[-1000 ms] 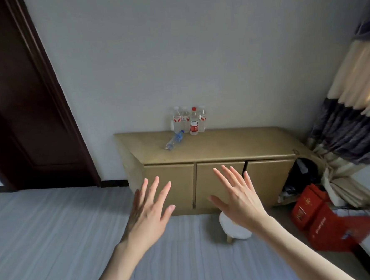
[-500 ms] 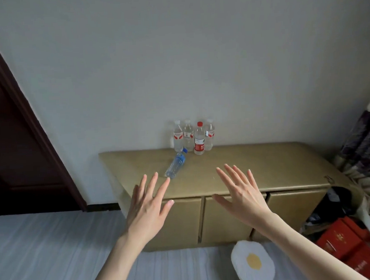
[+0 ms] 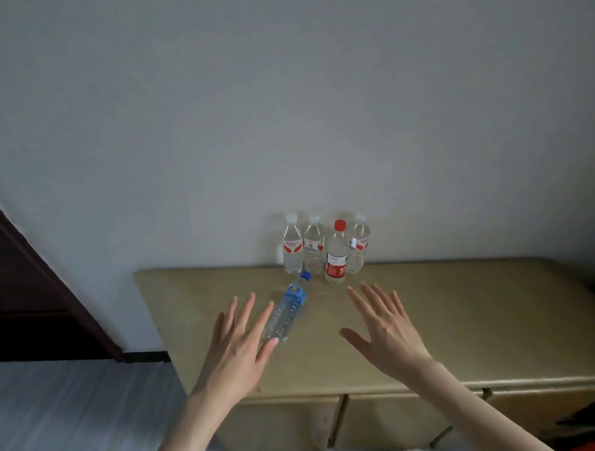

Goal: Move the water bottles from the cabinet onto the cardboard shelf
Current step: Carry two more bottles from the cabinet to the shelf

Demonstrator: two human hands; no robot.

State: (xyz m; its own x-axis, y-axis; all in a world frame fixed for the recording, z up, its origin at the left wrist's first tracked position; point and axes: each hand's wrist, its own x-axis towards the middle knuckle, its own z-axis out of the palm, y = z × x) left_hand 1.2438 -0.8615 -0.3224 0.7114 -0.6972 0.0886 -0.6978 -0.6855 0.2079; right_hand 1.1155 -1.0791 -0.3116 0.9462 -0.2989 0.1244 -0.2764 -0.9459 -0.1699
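My left hand (image 3: 235, 347) and right hand (image 3: 388, 334) hover flat-fingered over the cabinet top (image 3: 469, 319), with bare surface between them. At my left hand's one o'clock the blue-capped bottle (image 3: 287, 308) lies on its side across the path. At twelve o'clock, four upright bottles (image 3: 325, 249) crowd together against the wall (image 3: 281, 104). From three o'clock rightward the top lies open.
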